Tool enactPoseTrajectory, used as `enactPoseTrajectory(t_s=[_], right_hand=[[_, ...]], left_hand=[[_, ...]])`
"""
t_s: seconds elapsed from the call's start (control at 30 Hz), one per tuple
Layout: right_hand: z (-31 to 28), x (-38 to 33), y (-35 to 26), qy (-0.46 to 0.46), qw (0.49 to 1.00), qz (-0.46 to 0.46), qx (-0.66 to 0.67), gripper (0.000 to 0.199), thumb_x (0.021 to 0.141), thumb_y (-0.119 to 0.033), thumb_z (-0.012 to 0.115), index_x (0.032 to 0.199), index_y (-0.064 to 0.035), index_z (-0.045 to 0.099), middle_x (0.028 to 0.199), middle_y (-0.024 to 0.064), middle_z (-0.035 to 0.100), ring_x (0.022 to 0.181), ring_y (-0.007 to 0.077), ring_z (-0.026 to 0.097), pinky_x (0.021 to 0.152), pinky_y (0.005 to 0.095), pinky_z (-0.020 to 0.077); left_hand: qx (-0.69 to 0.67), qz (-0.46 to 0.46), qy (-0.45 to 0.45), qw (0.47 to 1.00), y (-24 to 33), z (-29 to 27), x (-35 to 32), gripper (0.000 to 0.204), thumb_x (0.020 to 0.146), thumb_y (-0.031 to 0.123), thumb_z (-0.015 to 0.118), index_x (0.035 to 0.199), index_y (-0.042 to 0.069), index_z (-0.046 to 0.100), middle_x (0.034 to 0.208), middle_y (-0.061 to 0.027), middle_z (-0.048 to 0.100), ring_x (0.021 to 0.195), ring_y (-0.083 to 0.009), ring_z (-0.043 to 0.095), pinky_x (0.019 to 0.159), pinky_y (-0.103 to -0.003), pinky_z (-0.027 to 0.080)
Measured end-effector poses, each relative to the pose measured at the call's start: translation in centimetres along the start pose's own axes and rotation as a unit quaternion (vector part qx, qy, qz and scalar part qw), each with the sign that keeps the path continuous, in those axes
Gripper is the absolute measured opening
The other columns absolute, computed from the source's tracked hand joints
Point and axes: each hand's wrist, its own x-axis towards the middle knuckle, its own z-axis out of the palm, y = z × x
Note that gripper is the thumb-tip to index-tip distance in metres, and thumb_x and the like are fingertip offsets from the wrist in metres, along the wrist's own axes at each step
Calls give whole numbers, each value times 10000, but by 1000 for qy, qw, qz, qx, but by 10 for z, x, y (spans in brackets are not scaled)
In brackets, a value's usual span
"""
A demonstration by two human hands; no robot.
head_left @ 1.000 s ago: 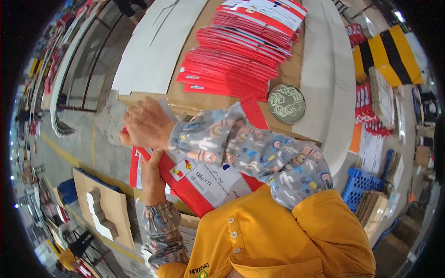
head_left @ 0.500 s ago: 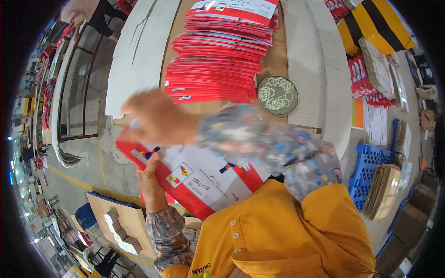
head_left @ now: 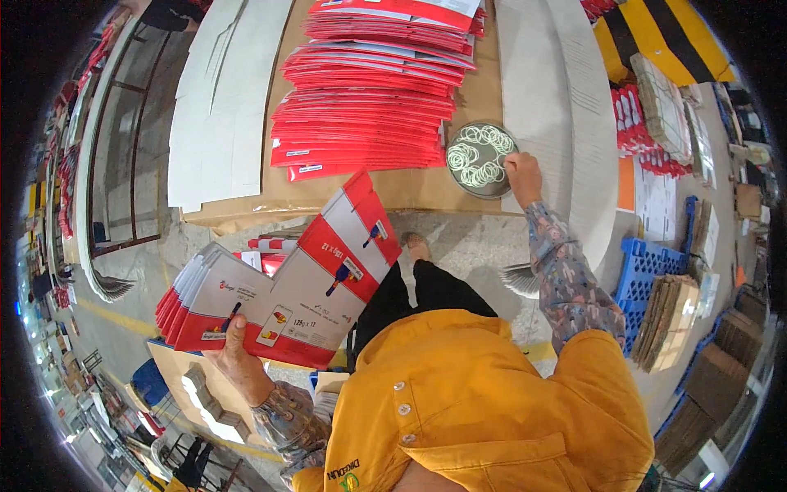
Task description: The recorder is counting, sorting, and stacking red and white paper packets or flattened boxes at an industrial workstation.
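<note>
My left hand [head_left: 234,348] grips a fanned bundle of flat red and white cartons [head_left: 279,287] from below, held out over the floor in front of me. My right hand [head_left: 522,174] reaches forward to a round metal dish [head_left: 479,157] holding several pale rubber bands, its fingers pinched at the dish's right rim; whether a band is between them I cannot tell. The dish sits on the brown table [head_left: 410,190], just right of a large stack of flat red cartons [head_left: 369,98].
White flat sheets [head_left: 217,98] lie on the table's left part and a pale curved stack [head_left: 566,107] on its right. A blue plastic crate [head_left: 648,266] and brown cardboard stacks [head_left: 668,320] stand on the floor to my right. Brown boards [head_left: 205,394] lie lower left.
My right hand left the carton bundle and swung right to the dish of rubber bands. The bundle in my left hand dropped lower and fanned out.
</note>
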Motion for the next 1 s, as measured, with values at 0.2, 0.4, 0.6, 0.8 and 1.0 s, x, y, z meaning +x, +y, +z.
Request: enactPoseTrajectory(t_s=[0.2, 0.4, 0.6, 0.8, 1.0], right_hand=[[5, -8, -1, -35, 994, -62, -83, 45, 779, -115, 589, 802, -87, 617, 834, 96, 561, 847, 308, 530, 725, 421, 445], [2, -7, 5, -31, 986, -115, -112, 40, 778, -108, 600, 811, -86, 598, 806, 96, 536, 839, 316, 525, 724, 423, 446], [-41, 12, -24, -46, 983, 63, 166, 100, 807, -128, 620, 895, -80, 630, 821, 48, 578, 773, 200, 534, 702, 331, 432], [-128, 61, -163, -210, 747, 165, 609, 108, 848, -106, 606, 918, -28, 631, 843, -16, 588, 786, 66, 517, 709, 226, 407], [-156, 74, -291, -467, 669, -47, 576, 65, 856, -78, 600, 898, -30, 616, 835, -22, 565, 803, 57, 510, 751, 219, 417]], left_hand=[[-7, -14, -6, 1000, 0, 4, -4, 683, 677, 59, 785, 1265, 11, 440, 1139, -117, 546, 1006, -248, 549, 881, -376, 483], [-7, -16, -21, 1000, -1, 9, -3, 713, 667, 77, 806, 1274, 14, 436, 1143, -108, 553, 998, -237, 547, 893, -380, 462], [33, 7, -77, 996, 8, 17, -5, 499, 642, 136, 851, 1042, 6, 583, 981, -59, 615, 912, -207, 571, 838, -349, 458], [41, -22, -269, 962, 20, 36, -8, 459, 618, 97, 858, 1006, 13, 628, 971, -70, 670, 823, -146, 632, 727, -284, 517], [56, 215, -455, 862, 52, 83, 11, 713, 566, 309, 867, 1188, 68, 613, 1434, -147, 358, 1298, -285, 383, 1047, -405, 332]])
